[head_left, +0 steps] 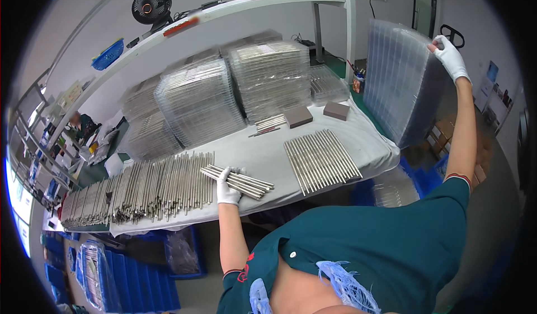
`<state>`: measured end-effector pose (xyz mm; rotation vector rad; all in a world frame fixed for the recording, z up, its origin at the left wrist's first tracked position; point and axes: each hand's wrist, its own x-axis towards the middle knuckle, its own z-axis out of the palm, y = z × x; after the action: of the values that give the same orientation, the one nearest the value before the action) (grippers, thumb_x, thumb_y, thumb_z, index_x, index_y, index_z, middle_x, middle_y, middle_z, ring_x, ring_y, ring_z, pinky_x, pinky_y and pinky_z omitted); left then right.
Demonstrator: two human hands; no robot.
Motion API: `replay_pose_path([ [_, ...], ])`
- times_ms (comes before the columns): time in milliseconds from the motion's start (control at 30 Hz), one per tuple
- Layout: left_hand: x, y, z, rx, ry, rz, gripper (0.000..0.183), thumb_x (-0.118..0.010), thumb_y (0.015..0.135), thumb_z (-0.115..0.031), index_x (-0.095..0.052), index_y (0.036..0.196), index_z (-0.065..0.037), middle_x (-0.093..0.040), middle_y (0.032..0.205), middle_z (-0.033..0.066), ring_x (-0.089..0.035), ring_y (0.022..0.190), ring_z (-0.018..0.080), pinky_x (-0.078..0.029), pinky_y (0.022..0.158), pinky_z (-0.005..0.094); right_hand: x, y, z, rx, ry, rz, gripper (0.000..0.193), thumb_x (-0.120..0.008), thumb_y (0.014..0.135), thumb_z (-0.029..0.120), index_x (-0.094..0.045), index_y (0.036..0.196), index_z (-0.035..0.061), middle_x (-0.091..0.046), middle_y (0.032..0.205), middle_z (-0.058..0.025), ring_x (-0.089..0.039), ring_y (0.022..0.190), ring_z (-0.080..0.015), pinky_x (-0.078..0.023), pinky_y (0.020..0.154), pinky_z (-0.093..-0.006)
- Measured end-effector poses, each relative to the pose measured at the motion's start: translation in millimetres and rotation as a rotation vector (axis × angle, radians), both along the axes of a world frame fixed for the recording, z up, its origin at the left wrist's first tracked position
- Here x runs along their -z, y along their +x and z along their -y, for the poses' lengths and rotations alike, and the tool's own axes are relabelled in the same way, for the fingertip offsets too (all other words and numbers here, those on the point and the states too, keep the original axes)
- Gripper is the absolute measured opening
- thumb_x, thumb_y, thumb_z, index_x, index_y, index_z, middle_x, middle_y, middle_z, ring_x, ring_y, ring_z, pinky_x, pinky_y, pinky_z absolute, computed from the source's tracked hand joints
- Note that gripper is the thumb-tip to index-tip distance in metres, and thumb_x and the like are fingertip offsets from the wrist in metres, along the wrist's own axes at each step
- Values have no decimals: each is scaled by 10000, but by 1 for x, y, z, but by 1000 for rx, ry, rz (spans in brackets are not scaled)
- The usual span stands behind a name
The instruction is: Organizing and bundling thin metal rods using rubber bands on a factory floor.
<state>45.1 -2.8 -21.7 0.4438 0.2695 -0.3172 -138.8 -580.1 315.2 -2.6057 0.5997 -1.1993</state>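
Note:
My left hand (227,189), in a white glove with some fingertips bare, is closed around a bundle of metal rods (253,184) above the table's front edge. To its left lies a long, dense row of similar metal rods (162,185). A neat flat row of rods (322,161) rests on the cloth to its right. Stretched far out to the right, my gloved right hand (451,58) pinches the upper corner of a tall upright stack of clear plastic trays (394,82). How many tray edges its fingers hold cannot be made out.
Stacks of filled clear trays (196,101) stand along the table's back. Two brown blocks (297,116) and a few loose rods (270,123) lie before them. Overhead runs a shelf (268,2) with a black fan (151,6). Blue bins (140,280) stand below. Another person (84,129) sits far left.

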Motion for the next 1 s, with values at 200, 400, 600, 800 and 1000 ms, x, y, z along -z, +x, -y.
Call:
replay_pose_path([
  [200,-11,-4,5,-63,49,-49,52,-579,799,-51,-543,762,-41,-566,718,97,-575,709,239,-481,874,459,-20,-1,1,-43,-62,-106,313,-603,830,352,-599,883,43,-592,874,-97,-557,786,-197,-421,732,-312],
  [400,5,4,-1,-52,92,36,82,-591,807,-102,-539,803,-39,-588,797,120,-585,806,294,-489,846,479,-57,11,13,105,-120,-200,411,-490,887,441,-576,950,44,-594,764,-103,-555,697,-217,-429,690,-315],
  [600,13,12,-5,32,48,117,81,-582,810,-92,-545,768,-33,-591,762,108,-586,766,242,-475,891,441,-34,-54,62,143,100,318,476,-474,902,458,-570,1046,14,-643,879,-120,-634,796,-170,-471,687,-294],
  [800,12,10,-9,-28,143,127,92,-600,796,-76,-549,730,-38,-589,721,82,-585,729,202,-467,909,426,43,-207,12,154,440,890,542,-506,916,354,-437,1186,-111,-577,1075,-163,-648,887,-231,-515,746,-265],
  [1000,7,10,-4,-7,125,83,95,-599,805,-97,-545,770,-25,-586,744,85,-578,737,216,-482,883,424,122,-316,-5,471,514,933,496,-462,940,300,-401,1192,-123,-605,1002,-185,-651,876,-259,-525,743,-291],
])
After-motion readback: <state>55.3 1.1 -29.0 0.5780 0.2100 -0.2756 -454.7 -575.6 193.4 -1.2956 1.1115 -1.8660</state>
